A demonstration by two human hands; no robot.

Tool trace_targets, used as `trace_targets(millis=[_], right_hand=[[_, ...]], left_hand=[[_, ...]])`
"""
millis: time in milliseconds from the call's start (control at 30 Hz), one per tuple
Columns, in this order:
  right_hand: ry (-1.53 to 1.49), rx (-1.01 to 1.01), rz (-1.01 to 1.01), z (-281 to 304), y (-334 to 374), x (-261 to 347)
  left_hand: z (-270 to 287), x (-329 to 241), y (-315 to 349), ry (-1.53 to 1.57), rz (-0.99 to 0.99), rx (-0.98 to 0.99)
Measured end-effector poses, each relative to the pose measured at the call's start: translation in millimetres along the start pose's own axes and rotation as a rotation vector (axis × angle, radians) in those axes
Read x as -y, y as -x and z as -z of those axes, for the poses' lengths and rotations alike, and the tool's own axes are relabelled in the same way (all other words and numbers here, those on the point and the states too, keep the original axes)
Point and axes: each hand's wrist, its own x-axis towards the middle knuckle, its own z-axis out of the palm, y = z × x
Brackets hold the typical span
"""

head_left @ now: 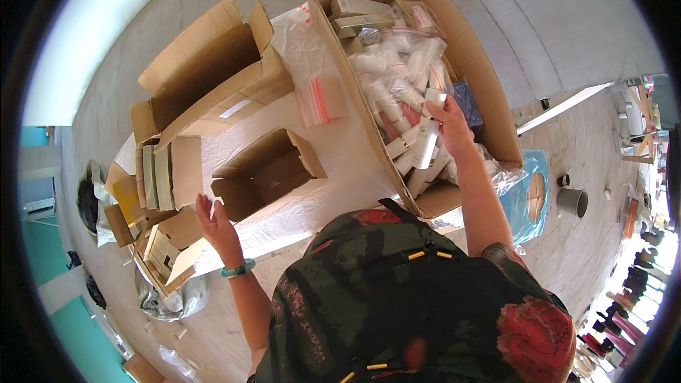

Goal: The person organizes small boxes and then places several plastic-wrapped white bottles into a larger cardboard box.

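My right hand (454,125) grips a slim white tube (425,143) with a gold band, over the right side of a large cardboard box (486,71). Beneath it, the box is heaped with similar white tubes (390,103), many in clear zip bags. Small cartons (358,7) lie at its far end. My left hand (221,232), a green bangle at the wrist, is raised beside the near left corner of a small open carton (266,177). Its fingers are apart; a small white patch by the thumb is too unclear to name.
A larger open carton (213,78) stands at the far left of the white-covered table (305,202). Flat zip bags (318,101) lie mid-table. Opened boxes holding slim cartons (157,177) crowd the left edge. On the floor at right are blue plastic (533,195) and a grey cylinder (572,203).
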Motion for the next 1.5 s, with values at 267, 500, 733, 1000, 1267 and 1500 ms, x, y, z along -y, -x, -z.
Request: trace_targets(millis=[267,500,733,1000,1267,1500], right_hand=[[0.264,0.537,0.067,-88,57,63],[0.520,0.632,0.223,-110,73,79],[0.247,0.683,0.108,-73,50,48],[0.390,-0.119,-0.073,12,-86,-21],[0.215,-0.281,0.081,12,-127,-34],[-0.311,-0.042,0.165,29,-68,44]], left_hand=[[-108,-111,45,0.398,0.085,1.083],[-168,-116,63,0.319,0.041,1.442],[-185,-122,77,0.451,0.341,1.392],[-189,-126,71,0.479,0.325,1.310],[-171,-126,72,0.462,0.403,1.177],[-153,-135,61,0.582,0.479,1.026]])
